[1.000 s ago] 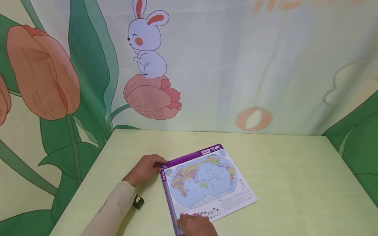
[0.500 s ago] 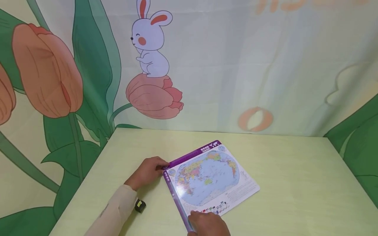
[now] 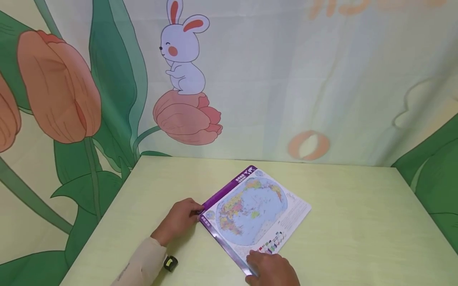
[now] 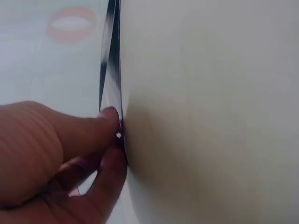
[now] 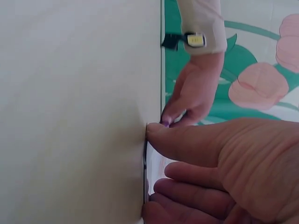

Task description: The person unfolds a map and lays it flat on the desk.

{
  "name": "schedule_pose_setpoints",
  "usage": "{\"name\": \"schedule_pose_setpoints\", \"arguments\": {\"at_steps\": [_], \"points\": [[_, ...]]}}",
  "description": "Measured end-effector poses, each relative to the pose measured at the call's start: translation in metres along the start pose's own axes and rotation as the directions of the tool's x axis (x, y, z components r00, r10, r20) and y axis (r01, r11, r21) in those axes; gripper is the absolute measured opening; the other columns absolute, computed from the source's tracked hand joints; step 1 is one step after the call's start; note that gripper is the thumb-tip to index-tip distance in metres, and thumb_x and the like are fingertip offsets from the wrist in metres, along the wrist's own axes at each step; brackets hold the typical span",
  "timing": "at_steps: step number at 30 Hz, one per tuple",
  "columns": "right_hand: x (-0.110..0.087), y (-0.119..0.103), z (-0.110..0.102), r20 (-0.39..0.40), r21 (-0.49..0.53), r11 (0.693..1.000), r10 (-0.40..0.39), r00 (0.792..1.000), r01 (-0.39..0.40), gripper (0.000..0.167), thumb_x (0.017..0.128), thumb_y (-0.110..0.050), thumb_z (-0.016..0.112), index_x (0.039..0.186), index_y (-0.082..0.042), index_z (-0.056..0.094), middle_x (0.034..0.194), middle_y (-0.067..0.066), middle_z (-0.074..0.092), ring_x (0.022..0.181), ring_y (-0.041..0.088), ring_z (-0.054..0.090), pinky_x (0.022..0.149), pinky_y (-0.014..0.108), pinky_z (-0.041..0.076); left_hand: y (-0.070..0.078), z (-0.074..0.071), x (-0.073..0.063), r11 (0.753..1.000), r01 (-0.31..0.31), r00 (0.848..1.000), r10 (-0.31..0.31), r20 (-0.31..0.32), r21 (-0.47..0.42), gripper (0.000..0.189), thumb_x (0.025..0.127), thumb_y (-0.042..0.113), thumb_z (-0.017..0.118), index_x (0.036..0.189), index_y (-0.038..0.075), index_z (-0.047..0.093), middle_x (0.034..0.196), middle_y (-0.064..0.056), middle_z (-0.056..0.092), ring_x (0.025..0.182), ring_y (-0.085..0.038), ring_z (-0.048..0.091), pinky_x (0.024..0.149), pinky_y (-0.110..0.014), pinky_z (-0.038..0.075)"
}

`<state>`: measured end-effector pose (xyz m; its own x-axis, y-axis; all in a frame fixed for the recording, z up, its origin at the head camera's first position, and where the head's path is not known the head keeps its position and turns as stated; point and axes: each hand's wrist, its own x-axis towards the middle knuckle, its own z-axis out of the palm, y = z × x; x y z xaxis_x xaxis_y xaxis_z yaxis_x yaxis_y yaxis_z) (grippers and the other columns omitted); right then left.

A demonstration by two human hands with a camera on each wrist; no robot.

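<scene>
A thin world map sheet (image 3: 259, 210) with a purple band along two sides lies at a slant over the pale table. Its left corner is pinched between thumb and fingers of my left hand (image 3: 179, 220). At the near corner, my right hand (image 3: 273, 270) grips the sheet, its fingers lying over the row of small flags. In the left wrist view the left hand (image 4: 60, 154) holds the map edge (image 4: 112, 79), seen almost side-on. From the right wrist, the right hand (image 5: 210, 172) has its thumb at the edge, and the left hand (image 5: 198, 91) appears beyond.
A small black device with a yellow patch (image 3: 170, 263) sits at the left wrist. The pale yellow table (image 3: 361, 222) extends to the right of the map. Behind it hangs a cloth backdrop (image 3: 257, 79) printed with tulips and a rabbit.
The map has turned counterclockwise, its near corner swinging right along with my right hand. My left hand has kept its pinch on the left corner and shifted slightly nearer.
</scene>
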<state>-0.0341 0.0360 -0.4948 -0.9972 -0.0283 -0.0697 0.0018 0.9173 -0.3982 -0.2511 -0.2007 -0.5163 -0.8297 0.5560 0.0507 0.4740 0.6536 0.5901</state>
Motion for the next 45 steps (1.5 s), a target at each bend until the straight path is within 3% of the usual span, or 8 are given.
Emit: {"name": "schedule_pose_setpoints", "arguments": {"at_steps": [2, 6, 16, 23, 30, 34, 39, 45], "points": [[-0.001, 0.006, -0.002, -0.025, 0.013, 1.0, 0.013, 1.0, -0.013, 0.029, 0.078, -0.032, 0.089, 0.101, -0.023, 0.074, 0.102, -0.003, 0.079, 0.069, 0.014, 0.063, 0.06, 0.03, 0.05, 0.004, 0.001, -0.006, 1.0, 0.004, 1.0, -0.004, -0.018, 0.003, 0.028, 0.089, -0.001, 0.08, 0.117, 0.002, 0.08, 0.099, -0.003, 0.071, 0.088, -0.011, 0.061, 0.085, -0.033, 0.059], [-0.005, 0.014, -0.006, -0.074, 0.051, 0.998, 0.038, 0.997, -0.034, 0.03, 0.076, -0.028, 0.092, 0.099, -0.024, 0.073, 0.088, -0.009, 0.073, 0.063, 0.007, 0.049, 0.058, 0.026, 0.041, 0.012, 0.002, -0.017, 1.0, 0.006, 0.999, -0.006, -0.044, 0.01, 0.028, 0.087, -0.001, 0.083, 0.115, 0.002, 0.081, 0.094, -0.004, 0.07, 0.082, -0.011, 0.057, 0.077, -0.03, 0.055], [-0.006, 0.031, -0.011, -0.163, 0.001, 0.999, 0.044, 0.986, -0.044, 0.035, 0.072, -0.024, 0.096, 0.096, -0.029, 0.07, 0.085, -0.015, 0.071, 0.066, 0.005, 0.049, 0.064, 0.022, 0.044, 0.022, 0.007, -0.031, 0.998, 0.05, 0.998, -0.049, -0.041, 0.041, 0.029, 0.085, 0.003, 0.085, 0.114, 0.005, 0.082, 0.089, -0.002, 0.067, 0.078, -0.011, 0.054, 0.073, -0.029, 0.052], [-0.007, 0.04, -0.016, -0.186, 0.026, 0.994, 0.107, 0.977, -0.104, 0.045, 0.072, -0.024, 0.097, 0.112, -0.026, 0.077, 0.108, -0.011, 0.079, 0.079, 0.003, 0.058, 0.076, 0.025, 0.055, 0.023, 0.012, -0.042, 0.999, 0.034, 0.998, -0.032, -0.057, 0.034, 0.024, 0.083, 0.007, 0.087, 0.107, 0.008, 0.085, 0.083, 0.0, 0.063, 0.073, -0.01, 0.05, 0.065, -0.024, 0.043], [-0.005, 0.054, -0.022, -0.186, 0.06, 0.99, 0.133, 0.973, -0.124, 0.047, 0.074, -0.022, 0.096, 0.117, -0.025, 0.078, 0.12, -0.008, 0.078, 0.084, 0.005, 0.06, 0.081, 0.028, 0.056, 0.027, 0.015, -0.055, 1.0, -0.017, 0.998, 0.019, -0.067, 0.026, 0.022, 0.082, 0.008, 0.089, 0.104, 0.009, 0.085, 0.081, 0.003, 0.064, 0.071, -0.006, 0.048, 0.062, -0.021, 0.041], [-0.002, 0.062, -0.026, -0.197, 0.071, 0.99, 0.134, 0.971, -0.122, 0.051, 0.075, -0.023, 0.095, 0.123, -0.024, 0.078, 0.132, -0.007, 0.075, 0.096, 0.006, 0.067, 0.089, 0.033, 0.059, 0.033, 0.016, -0.061, 1.0, -0.028, 0.998, 0.029, -0.05, 0.01, 0.022, 0.082, 0.009, 0.089, 0.104, 0.008, 0.085, 0.082, 0.003, 0.065, 0.071, -0.005, 0.048, 0.062, -0.021, 0.041], [0.001, 0.073, -0.033, -0.196, 0.067, 0.988, 0.151, 0.969, -0.14, 0.057, 0.077, -0.024, 0.094, 0.131, -0.023, 0.076, 0.133, -0.006, 0.075, 0.111, 0.015, 0.071, 0.099, 0.043, 0.059, 0.039, 0.02, -0.068, 1.0, -0.019, 1.0, 0.018, -0.008, -0.024, 0.024, 0.083, 0.01, 0.089, 0.106, 0.008, 0.085, 0.085, 0.004, 0.064, 0.074, -0.005, 0.049, 0.064, -0.021, 0.043], [0.003, 0.078, -0.036, -0.181, 0.048, 0.988, 0.155, 0.971, -0.149, 0.06, 0.078, -0.027, 0.094, 0.134, -0.023, 0.074, 0.132, -0.003, 0.075, 0.111, 0.018, 0.071, 0.099, 0.046, 0.059, 0.044, 0.021, -0.072, 1.0, -0.004, 1.0, 0.003, -0.002, -0.031, 0.023, 0.084, 0.011, 0.088, 0.107, 0.008, 0.085, 0.089, 0.004, 0.066, 0.078, -0.006, 0.053, 0.068, -0.022, 0.046]]}}
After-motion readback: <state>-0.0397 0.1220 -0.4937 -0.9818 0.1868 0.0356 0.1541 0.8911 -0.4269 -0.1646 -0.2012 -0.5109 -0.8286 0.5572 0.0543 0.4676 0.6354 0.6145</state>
